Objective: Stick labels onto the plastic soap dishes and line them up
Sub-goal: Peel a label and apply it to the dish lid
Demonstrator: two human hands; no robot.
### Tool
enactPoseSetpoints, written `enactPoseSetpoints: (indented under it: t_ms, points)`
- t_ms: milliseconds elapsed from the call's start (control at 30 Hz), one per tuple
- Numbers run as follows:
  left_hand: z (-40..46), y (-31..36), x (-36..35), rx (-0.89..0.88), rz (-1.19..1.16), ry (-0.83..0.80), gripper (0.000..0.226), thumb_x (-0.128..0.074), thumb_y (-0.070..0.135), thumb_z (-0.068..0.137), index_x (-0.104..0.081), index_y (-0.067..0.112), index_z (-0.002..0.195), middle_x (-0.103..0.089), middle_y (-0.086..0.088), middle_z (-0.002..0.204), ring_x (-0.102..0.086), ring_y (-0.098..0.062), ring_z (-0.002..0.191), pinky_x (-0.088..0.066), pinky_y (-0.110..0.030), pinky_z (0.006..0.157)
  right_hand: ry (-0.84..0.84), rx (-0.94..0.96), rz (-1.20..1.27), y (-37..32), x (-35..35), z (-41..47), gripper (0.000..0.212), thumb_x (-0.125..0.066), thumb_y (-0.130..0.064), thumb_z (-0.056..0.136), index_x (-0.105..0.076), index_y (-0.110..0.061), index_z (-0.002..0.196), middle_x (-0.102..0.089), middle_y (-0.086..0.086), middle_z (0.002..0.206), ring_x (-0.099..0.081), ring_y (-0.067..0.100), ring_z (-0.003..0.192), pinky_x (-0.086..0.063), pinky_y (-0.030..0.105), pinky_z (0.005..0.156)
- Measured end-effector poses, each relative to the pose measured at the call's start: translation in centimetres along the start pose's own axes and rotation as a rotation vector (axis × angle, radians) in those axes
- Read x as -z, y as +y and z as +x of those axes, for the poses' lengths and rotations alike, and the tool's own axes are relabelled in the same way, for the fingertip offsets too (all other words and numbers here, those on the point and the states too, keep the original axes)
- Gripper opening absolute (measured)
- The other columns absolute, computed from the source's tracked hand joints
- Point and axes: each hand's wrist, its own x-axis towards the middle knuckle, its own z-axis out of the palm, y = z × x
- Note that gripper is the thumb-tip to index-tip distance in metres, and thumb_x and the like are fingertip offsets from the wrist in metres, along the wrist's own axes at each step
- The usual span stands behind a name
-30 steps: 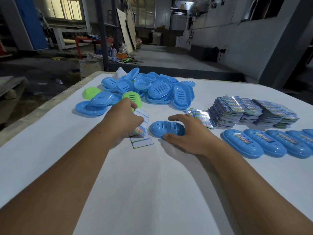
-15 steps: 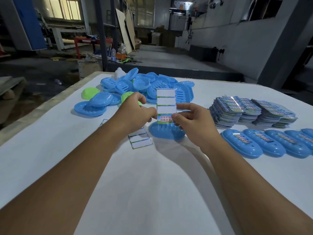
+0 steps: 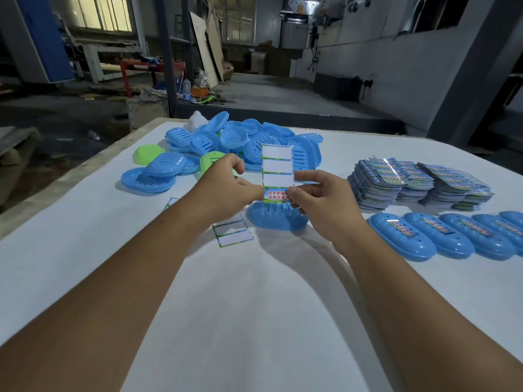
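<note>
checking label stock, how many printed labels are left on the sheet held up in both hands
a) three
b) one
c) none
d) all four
b: the label sheet pinched by the left hand and right hand shows three blank white slots above one printed label at the bottom.

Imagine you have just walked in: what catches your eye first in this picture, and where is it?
Mid-frame, the left hand and right hand pinch a label sheet upright above one blue soap dish. Behind lies a heap of unlabelled soap dishes; at the right, stacks of label sheets sit behind a row of labelled dishes.
</note>
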Motion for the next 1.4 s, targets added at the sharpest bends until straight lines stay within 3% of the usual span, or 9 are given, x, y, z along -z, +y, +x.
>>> enactPoseSetpoints:
  t_ms: [100, 200, 333, 433, 567, 767, 933, 1233, 1400]
  points:
    - [-0.1, 0.1, 0.0, -0.005, 0.008, -0.017, 0.043, -0.077, 0.020, 0.078, -0.035, 0.028, 0.082, -0.075, 0.013, 0.072, -0.056, -0.012, 0.066, -0.043, -0.028, 0.058, 0.004, 0.001, -0.012, 0.0, 0.0, 0.1, 0.022, -0.075, -0.021, 0.091, -0.064, -0.030, 0.108, -0.077, -0.013, 0.076, -0.071, 0.001, 0.067, -0.051, 0.011, 0.058]
    - [-0.1, 0.0, 0.1, -0.004, -0.008, -0.033, 0.043, -0.076, 0.017, 0.080, -0.035, 0.027, 0.083, -0.076, 0.010, 0.077, -0.057, -0.013, 0.067, -0.039, -0.028, 0.054, 0.007, 0.000, -0.020, 0.0, 0.0, 0.0, 0.022, -0.076, -0.023, 0.091, -0.064, -0.031, 0.108, -0.077, -0.013, 0.076, -0.072, 0.001, 0.068, -0.053, 0.015, 0.060]
    - [-0.2, -0.1, 0.1, -0.025, -0.036, -0.071, 0.044, -0.077, 0.012, 0.083, -0.035, 0.025, 0.084, -0.077, 0.009, 0.078, -0.048, 0.000, 0.043, -0.036, -0.015, 0.039, 0.103, 0.043, -0.157, 0.4, 0.1, 0.0, 0.013, -0.080, -0.029, 0.084, -0.068, -0.026, 0.091, -0.075, -0.007, 0.078, -0.071, 0.008, 0.071, -0.055, 0.029, 0.067]
    - [-0.2, -0.1, -0.1, -0.044, -0.030, -0.082, 0.044, -0.075, 0.011, 0.086, -0.034, 0.024, 0.085, -0.077, 0.006, 0.079, -0.042, -0.002, 0.040, -0.036, -0.014, 0.039, 0.069, 0.108, -0.256, 0.5, -0.2, -0.3, 0.016, -0.079, -0.032, 0.081, -0.071, -0.024, 0.071, -0.069, -0.011, 0.065, -0.056, 0.001, 0.055, -0.042, 0.018, 0.054]
    - [-0.5, -0.1, -0.6, -0.097, -0.012, -0.071, 0.044, -0.074, 0.012, 0.087, -0.031, 0.025, 0.084, -0.076, 0.012, 0.077, -0.050, -0.014, 0.060, -0.040, -0.014, 0.045, 0.005, 0.126, -0.279, 0.3, -0.7, -0.8, 0.025, -0.079, -0.037, 0.082, -0.070, -0.026, 0.061, -0.058, -0.016, 0.049, -0.044, 0.000, 0.044, -0.034, 0.013, 0.046]
    - [-0.7, 0.0, -1.4, -0.155, 0.036, -0.032, 0.044, -0.072, 0.009, 0.085, -0.031, 0.026, 0.080, -0.076, 0.007, 0.077, -0.058, -0.016, 0.064, -0.048, -0.030, 0.063, -0.003, 0.135, -0.346, -0.1, -0.8, -1.1, 0.023, -0.073, -0.035, 0.081, -0.074, -0.026, 0.061, -0.054, -0.010, 0.044, -0.038, 0.004, 0.042, -0.030, 0.014, 0.043]
    - [-0.9, 0.2, -2.0, -0.204, 0.106, 0.003, 0.042, -0.070, 0.010, 0.084, -0.032, 0.025, 0.078, -0.075, 0.002, 0.077, -0.060, -0.014, 0.063, -0.050, -0.030, 0.067, 0.005, 0.135, -0.420, -0.4, -1.1, -1.5, 0.034, -0.059, -0.038, 0.073, -0.072, -0.006, 0.075, -0.064, 0.016, 0.067, -0.037, 0.006, 0.053, -0.036, 0.027, 0.052]
    - [-1.2, 0.4, -2.1, -0.229, 0.152, 0.044, 0.039, -0.069, 0.009, 0.083, -0.034, 0.023, 0.076, -0.075, -0.003, 0.078, -0.067, -0.025, 0.074, -0.054, -0.036, 0.071, -0.002, 0.143, -0.406, -0.3, -1.1, -1.4, 0.035, -0.055, -0.032, 0.070, -0.069, 0.000, 0.076, -0.064, 0.022, 0.071, -0.040, 0.010, 0.055, -0.038, 0.029, 0.054]
    - [-1.2, 0.4, -2.2, -0.226, 0.153, 0.058, 0.038, -0.068, 0.008, 0.080, -0.035, 0.023, 0.074, -0.074, -0.007, 0.078, -0.066, -0.031, 0.077, -0.056, -0.041, 0.074, -0.009, 0.132, -0.378, -0.4, -1.0, -1.4, 0.022, -0.061, -0.024, 0.077, -0.073, -0.007, 0.068, -0.069, 0.011, 0.063, -0.054, 0.013, 0.054, -0.055, 0.041, 0.056]
